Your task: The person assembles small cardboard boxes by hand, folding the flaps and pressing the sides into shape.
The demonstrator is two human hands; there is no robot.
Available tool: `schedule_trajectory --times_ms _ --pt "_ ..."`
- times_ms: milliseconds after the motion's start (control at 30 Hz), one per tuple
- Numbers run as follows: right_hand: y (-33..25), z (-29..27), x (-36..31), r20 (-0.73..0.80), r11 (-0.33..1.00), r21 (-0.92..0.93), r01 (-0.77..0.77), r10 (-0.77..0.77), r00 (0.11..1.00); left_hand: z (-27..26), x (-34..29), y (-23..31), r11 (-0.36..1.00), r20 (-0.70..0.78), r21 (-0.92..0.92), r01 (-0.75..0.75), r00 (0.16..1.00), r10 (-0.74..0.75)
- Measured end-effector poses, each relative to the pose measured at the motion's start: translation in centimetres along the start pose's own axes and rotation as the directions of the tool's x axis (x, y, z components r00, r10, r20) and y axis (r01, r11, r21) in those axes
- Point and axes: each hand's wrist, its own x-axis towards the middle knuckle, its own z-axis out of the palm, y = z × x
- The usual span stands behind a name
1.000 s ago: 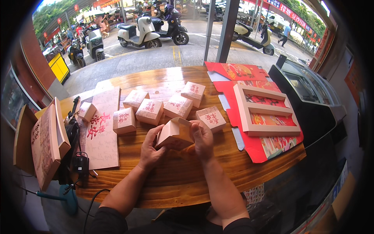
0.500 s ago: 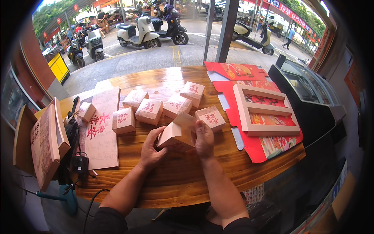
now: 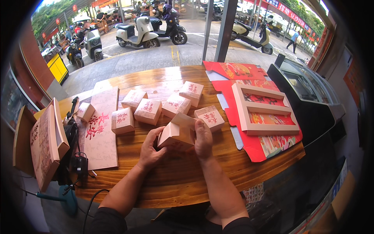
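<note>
Between my two hands a small pink cardboard box [image 3: 174, 133] is held tilted above the table, its end flaps standing up. My left hand [image 3: 152, 150] grips its left side, thumb along the near edge. On its right side my right hand [image 3: 203, 140] is closed, thumb uppermost by a raised flap. Just beyond are several folded boxes of the same pink card with red lettering. The nearest are one box [image 3: 210, 118] right of my right hand, another box [image 3: 148, 110] behind my left hand, and a third box [image 3: 123, 120] farther left.
A pink divided tray [image 3: 269, 132] lies on flat red printed cardboard [image 3: 255, 153] at right. Printed pink card [image 3: 103, 150], a small box [image 3: 85, 112] and a large pink carton [image 3: 46, 148] with black cables stand left. A glass display case [image 3: 307, 84] adjoins the table [image 3: 163, 187].
The raised flaps of the held box have shifted slightly, and more of the inside shows. Both hands keep nearly the same place and hold.
</note>
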Motion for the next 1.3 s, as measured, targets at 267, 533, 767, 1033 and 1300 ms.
schedule_trajectory --times_ms 267,533,767,1033,1300 --pt "-0.18 0.22 -0.04 -0.006 1.0 -0.005 0.01 -0.01 1.0 0.11 -0.06 0.02 1.0 -0.006 -0.008 0.011 1.0 -0.011" --pt "-0.13 0.28 0.0 -0.002 1.0 0.022 0.017 -0.017 1.0 0.25 -0.06 0.36 0.998 0.008 -0.041 0.04 0.999 -0.04" --pt "0.27 0.51 0.11 -0.014 0.998 0.018 0.052 -0.052 0.999 -0.02 -0.08 -0.23 1.0 0.008 -0.013 0.011 1.0 -0.011" --pt "0.33 0.36 0.08 -0.021 0.999 0.021 0.029 -0.028 0.999 0.14 -0.12 -0.14 0.999 0.004 -0.045 0.029 1.0 -0.029" --pt "0.39 -0.07 0.75 -0.02 0.968 0.245 -0.044 0.051 0.998 -0.26 -0.12 -0.38 0.998 0.082 -0.04 0.04 0.996 -0.037"
